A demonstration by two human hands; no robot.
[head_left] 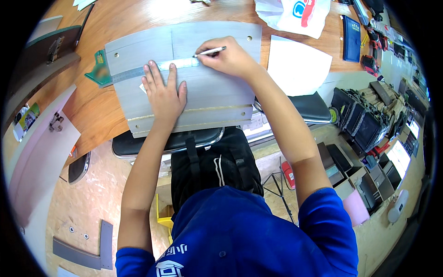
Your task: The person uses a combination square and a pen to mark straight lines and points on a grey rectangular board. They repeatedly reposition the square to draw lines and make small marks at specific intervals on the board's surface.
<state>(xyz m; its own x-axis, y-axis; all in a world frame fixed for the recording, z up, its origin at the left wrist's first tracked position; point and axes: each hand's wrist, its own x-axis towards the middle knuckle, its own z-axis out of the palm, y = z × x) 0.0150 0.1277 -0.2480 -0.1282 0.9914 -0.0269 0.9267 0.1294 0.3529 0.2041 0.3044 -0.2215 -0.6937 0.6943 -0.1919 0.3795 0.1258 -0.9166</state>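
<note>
A grey board (212,92) with small round holes near its corners lies on the wooden table. Across it runs the steel blade of a square (134,73), whose green handle (100,69) sits past the board's left edge. My left hand (164,94) lies flat with fingers spread, its fingertips pressing on the blade. In my right hand (230,57) is a white pen (213,51), its dark tip down at the blade's right end. A thin dark line (172,44) runs up the board from near the blade. A small white scrap shows beside my left fingers.
Right of the board lie white paper (297,64), a white plastic bag (300,16) and a dark blue notebook (351,38). Upright panels (44,161) stand at the left. Black stools (307,107) are tucked at the table's front edge. Boxes (360,180) stand lower right.
</note>
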